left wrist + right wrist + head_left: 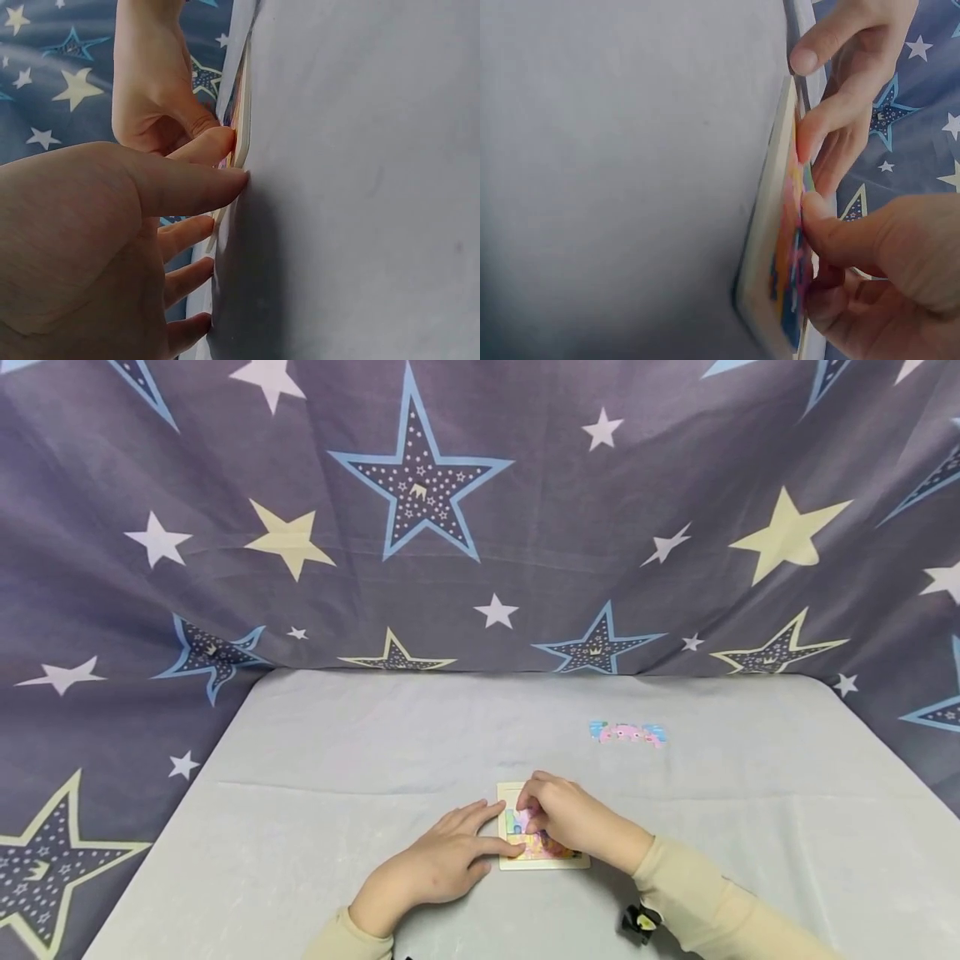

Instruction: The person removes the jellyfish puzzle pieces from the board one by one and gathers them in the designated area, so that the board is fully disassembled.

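Observation:
A small jigsaw puzzle board [543, 864] with a pale frame lies near the front middle of the table, its lower part filled with colourful pieces. My left hand [442, 860] rests at the board's left side with fingers spread and fairly straight. Its index fingertip touches the puzzle's face, and in the left wrist view the thumb [199, 187] lies along the board's edge. Above the board, my right hand [566, 814] has thumb and fingers curled together, pinching a puzzle piece at the surface. The fingers hide most of that piece in the right wrist view.
Several loose puzzle pieces [628, 733], pink and blue, lie in a row farther back on the right. A light grey cloth covers the table [337, 760]. Behind it hangs a dark curtain [540, 543] with stars. A small black object [640, 922] is by the right sleeve.

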Demonstrator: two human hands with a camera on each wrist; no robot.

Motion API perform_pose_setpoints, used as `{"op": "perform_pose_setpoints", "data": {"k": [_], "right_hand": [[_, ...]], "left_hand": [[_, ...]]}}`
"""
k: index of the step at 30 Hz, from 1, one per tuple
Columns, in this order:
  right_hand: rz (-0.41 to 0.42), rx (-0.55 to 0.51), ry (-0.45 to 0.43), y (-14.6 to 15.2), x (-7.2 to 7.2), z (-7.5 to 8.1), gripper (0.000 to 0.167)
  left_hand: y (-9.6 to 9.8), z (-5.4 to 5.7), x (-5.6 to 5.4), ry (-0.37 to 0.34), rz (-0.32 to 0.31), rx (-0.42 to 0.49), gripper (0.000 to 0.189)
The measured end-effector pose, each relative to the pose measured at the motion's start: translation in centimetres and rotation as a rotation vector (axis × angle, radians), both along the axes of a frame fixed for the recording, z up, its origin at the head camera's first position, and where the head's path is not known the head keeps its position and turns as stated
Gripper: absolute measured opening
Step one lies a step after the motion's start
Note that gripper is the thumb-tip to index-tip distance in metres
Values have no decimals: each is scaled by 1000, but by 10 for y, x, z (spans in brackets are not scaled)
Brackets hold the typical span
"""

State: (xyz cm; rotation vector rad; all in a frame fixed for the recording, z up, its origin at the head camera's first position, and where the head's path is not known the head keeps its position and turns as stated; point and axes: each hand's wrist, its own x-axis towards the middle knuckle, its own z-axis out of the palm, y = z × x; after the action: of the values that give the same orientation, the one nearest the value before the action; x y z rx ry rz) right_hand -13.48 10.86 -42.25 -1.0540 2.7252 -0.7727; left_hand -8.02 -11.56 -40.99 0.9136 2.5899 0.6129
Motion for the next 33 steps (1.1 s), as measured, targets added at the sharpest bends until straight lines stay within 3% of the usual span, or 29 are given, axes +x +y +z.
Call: {"op": "perform_pose_setpoints", "data": {"k": [14, 33], "right_hand": [[-55, -25, -58, 1, 0, -5, 20], [-19, -63, -111, 4, -4, -5, 20]], "left_hand": [[3, 0, -1, 1, 11, 2, 41], [6, 4, 2, 4, 44, -2, 41]]}}
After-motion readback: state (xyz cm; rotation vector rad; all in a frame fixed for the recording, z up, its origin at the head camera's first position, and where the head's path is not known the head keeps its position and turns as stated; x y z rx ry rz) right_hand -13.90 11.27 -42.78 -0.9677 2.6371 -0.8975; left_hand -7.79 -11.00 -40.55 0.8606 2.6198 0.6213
